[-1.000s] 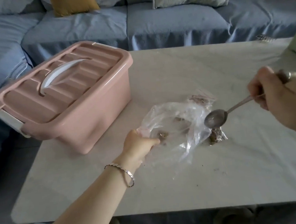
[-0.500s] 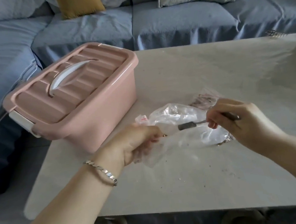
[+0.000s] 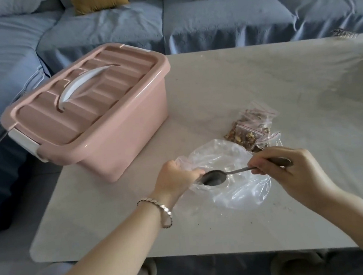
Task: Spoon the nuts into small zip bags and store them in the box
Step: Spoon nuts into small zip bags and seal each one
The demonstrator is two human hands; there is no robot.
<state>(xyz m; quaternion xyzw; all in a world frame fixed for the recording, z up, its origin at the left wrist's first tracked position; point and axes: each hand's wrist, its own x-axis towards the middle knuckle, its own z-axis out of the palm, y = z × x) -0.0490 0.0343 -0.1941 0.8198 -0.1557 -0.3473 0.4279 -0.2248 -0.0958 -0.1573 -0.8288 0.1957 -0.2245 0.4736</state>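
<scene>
One lidded pink box [image 3: 112, 131] stands left of filled zip bags [image 3: 251, 130].

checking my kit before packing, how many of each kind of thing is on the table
pink lidded storage box: 1
metal spoon: 1
large clear plastic bag: 1
small zip bags of nuts: 3, overlapping, counted by red seals
total: 6
</scene>
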